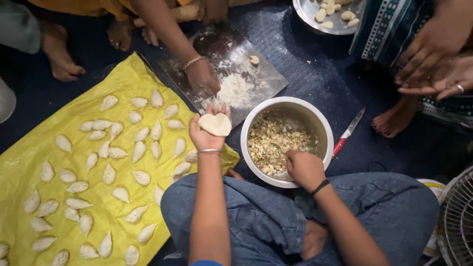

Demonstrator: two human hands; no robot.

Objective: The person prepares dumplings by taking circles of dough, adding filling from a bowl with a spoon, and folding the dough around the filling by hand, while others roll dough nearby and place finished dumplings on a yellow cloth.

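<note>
Currently: 1 dough disc (215,124) flat on my open left hand (206,132); right hand (304,168) gripping 1 spoon (277,146) in 1 filling bowl (322,123).

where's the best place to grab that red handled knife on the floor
Take the knife by its red handle, the lower end nearest the metal bowl, coming from above. It lies flat and diagonal on the mat, blade pointing up and away, with bare floor around the handle.

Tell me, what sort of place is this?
Probably a home floor used for group cooking: people sit barefoot on a dark mat, folded dumplings lie on a yellow sheet, and a metal bowl of filling stands beside a floured board.
</note>
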